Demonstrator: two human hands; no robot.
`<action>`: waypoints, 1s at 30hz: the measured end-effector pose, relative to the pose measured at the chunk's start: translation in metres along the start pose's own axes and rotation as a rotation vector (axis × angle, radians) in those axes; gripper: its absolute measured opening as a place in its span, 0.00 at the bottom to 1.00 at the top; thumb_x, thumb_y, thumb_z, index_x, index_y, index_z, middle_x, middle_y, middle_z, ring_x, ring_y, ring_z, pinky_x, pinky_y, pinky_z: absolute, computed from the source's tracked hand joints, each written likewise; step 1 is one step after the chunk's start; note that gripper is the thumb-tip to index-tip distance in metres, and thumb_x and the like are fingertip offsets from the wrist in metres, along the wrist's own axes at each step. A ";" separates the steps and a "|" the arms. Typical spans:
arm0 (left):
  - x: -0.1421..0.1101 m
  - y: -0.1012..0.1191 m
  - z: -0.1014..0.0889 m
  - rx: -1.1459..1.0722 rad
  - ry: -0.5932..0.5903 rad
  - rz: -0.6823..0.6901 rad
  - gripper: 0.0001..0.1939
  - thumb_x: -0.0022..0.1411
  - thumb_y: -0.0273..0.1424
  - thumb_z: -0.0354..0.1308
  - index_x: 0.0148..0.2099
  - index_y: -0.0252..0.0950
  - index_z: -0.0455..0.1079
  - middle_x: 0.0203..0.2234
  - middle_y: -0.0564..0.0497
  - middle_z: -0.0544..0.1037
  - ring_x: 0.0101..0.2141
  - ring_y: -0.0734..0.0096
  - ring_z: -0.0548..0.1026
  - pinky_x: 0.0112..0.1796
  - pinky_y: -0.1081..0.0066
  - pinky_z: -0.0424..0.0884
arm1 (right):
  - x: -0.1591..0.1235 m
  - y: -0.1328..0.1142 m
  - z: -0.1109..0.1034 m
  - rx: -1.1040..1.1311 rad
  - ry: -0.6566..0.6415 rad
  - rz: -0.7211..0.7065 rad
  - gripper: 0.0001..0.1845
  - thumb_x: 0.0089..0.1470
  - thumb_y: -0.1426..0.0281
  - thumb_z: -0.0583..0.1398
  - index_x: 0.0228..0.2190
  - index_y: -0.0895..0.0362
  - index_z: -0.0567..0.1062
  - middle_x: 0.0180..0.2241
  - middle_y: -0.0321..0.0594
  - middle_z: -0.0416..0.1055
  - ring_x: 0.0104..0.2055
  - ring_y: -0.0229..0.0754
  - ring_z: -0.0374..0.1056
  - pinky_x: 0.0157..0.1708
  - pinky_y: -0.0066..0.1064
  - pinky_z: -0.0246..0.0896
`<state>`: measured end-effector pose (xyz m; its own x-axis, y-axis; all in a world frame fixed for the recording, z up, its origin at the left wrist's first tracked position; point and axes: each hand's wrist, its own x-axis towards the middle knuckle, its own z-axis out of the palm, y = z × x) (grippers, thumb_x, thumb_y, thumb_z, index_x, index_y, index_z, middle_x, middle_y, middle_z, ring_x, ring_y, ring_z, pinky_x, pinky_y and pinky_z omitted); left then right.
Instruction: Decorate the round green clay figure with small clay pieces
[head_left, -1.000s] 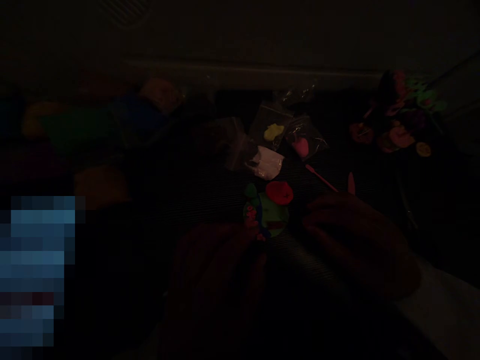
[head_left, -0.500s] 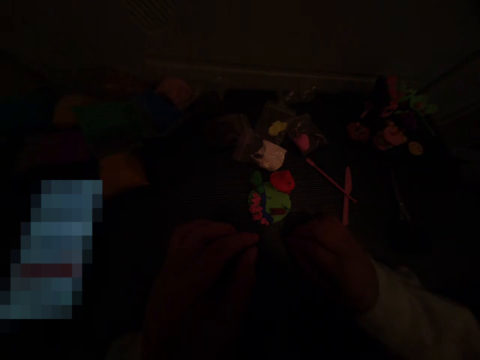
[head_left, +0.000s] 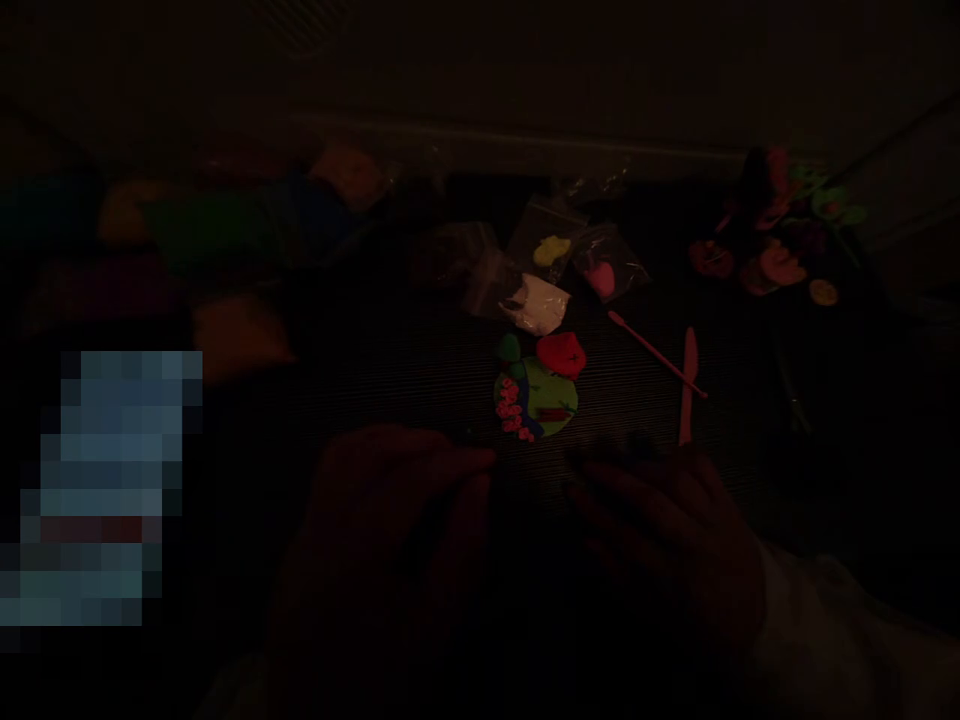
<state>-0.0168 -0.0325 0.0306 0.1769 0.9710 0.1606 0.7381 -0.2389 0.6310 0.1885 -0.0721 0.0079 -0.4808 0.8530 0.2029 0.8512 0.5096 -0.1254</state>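
The scene is very dark. A round green clay disc (head_left: 546,398) with small pink and blue bits along its left edge lies on a ribbed mat (head_left: 420,370). A red clay piece (head_left: 561,354) and a small green lump (head_left: 510,347) sit just above it. My left hand (head_left: 390,520) rests on the mat below and left of the disc, fingers pointing toward it. My right hand (head_left: 667,530) lies below and right of the disc, fingers curled loosely. Whether either hand holds anything is lost in the dark.
Plastic bags with white clay (head_left: 536,303), yellow clay (head_left: 551,248) and pink clay (head_left: 600,277) lie behind the disc. A pink stick tool (head_left: 649,350) and a pink plastic knife (head_left: 687,385) lie right of it. Clay figures (head_left: 780,250) stand far right; coloured lumps (head_left: 240,330) at left.
Both hands have drawn back toward me, away from the green disc. The right hand no longer covers the pink knife. The view has shifted slightly.
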 end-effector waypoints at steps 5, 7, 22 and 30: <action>0.001 -0.002 0.001 -0.020 -0.002 0.018 0.07 0.53 0.29 0.50 0.37 0.41 0.65 0.34 0.53 0.66 0.37 0.73 0.65 0.37 0.70 0.64 | 0.002 0.000 0.001 -0.031 -0.035 0.025 0.16 0.47 0.64 0.56 0.40 0.51 0.70 0.44 0.35 0.65 0.38 0.42 0.60 0.36 0.40 0.51; 0.000 -0.002 0.001 -0.024 -0.003 0.029 0.07 0.54 0.29 0.50 0.37 0.41 0.65 0.34 0.53 0.67 0.37 0.73 0.65 0.37 0.69 0.64 | 0.002 0.000 0.001 -0.040 -0.032 0.033 0.16 0.47 0.64 0.56 0.40 0.51 0.70 0.45 0.34 0.65 0.38 0.42 0.60 0.36 0.40 0.51; -0.001 -0.004 0.005 0.038 -0.029 0.019 0.08 0.53 0.29 0.51 0.38 0.40 0.66 0.35 0.53 0.66 0.36 0.74 0.66 0.37 0.72 0.64 | -0.004 0.008 -0.005 0.112 -0.032 0.103 0.20 0.45 0.69 0.57 0.44 0.54 0.67 0.45 0.41 0.64 0.41 0.44 0.60 0.36 0.40 0.55; -0.003 -0.001 0.015 0.104 -0.061 0.198 0.08 0.52 0.27 0.52 0.36 0.40 0.68 0.31 0.53 0.71 0.36 0.70 0.66 0.38 0.66 0.64 | -0.015 0.048 -0.015 0.030 0.062 0.342 0.13 0.45 0.69 0.57 0.37 0.57 0.70 0.37 0.41 0.67 0.38 0.42 0.63 0.37 0.36 0.58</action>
<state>-0.0078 -0.0347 0.0180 0.3620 0.9045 0.2254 0.7476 -0.4261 0.5095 0.2395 -0.0619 0.0139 -0.1538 0.9670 0.2029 0.9540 0.1988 -0.2243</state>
